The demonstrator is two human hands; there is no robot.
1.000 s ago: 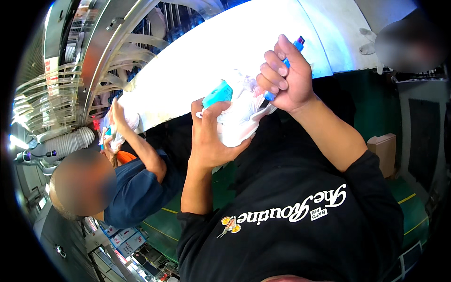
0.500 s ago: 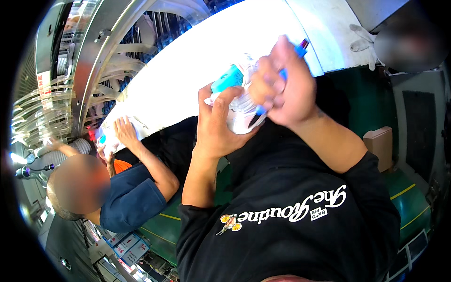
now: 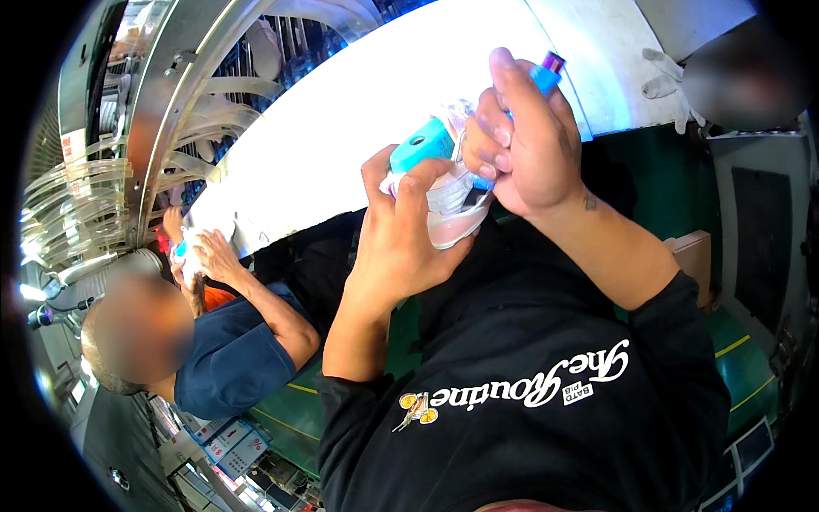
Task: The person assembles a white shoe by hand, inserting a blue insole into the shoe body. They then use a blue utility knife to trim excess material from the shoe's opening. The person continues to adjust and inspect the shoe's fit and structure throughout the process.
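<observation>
The left hand grasps the white shoe over the worktop's near edge, while the right hand, clenched around the blue tool, has shifted slightly rightward, suggesting repeated strokes.

- Our left hand holds a white shoe with a turquoise block.
- Our right hand grips a blue tool at the shoe.
- On the left, we see a co-worker.

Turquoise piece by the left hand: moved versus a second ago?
Yes: the turquoise piece is farther right, closer to the seam in the white table.
</observation>
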